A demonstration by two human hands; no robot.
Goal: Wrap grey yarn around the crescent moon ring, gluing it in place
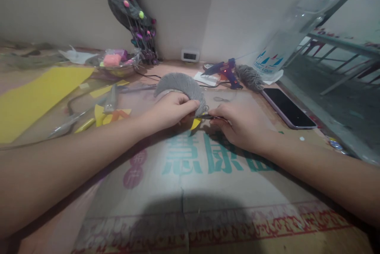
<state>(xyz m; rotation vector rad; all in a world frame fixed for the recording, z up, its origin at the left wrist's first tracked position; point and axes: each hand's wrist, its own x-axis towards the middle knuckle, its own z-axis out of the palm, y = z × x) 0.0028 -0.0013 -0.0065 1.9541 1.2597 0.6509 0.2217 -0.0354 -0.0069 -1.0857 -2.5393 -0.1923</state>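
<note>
My left hand (179, 109) is closed round a crescent wrapped in grey yarn (181, 82), its thumb pressed on the yarn near the right-hand tip. My right hand (230, 123) pinches a slim dark pointed tool (206, 116), whose far end meets that tip; whether it is scissors or tweezers I cannot tell. A small yellow piece (196, 122) sticks out just below the tip, between both hands. Under them lies a printed cardboard sheet (178, 190). A thin loop of grey yarn (221, 99) rests on the sheet behind my right hand.
Behind stand a glue gun (222, 71), a ball of grey yarn (249, 76), a plastic jug (273, 52) and a small digital display (190, 55). A phone (289, 107) lies at right. Yellow sheet (38, 95), yellow scraps and a bowl (118, 70) sit left. A decorated grey crescent (121, 0) hangs behind.
</note>
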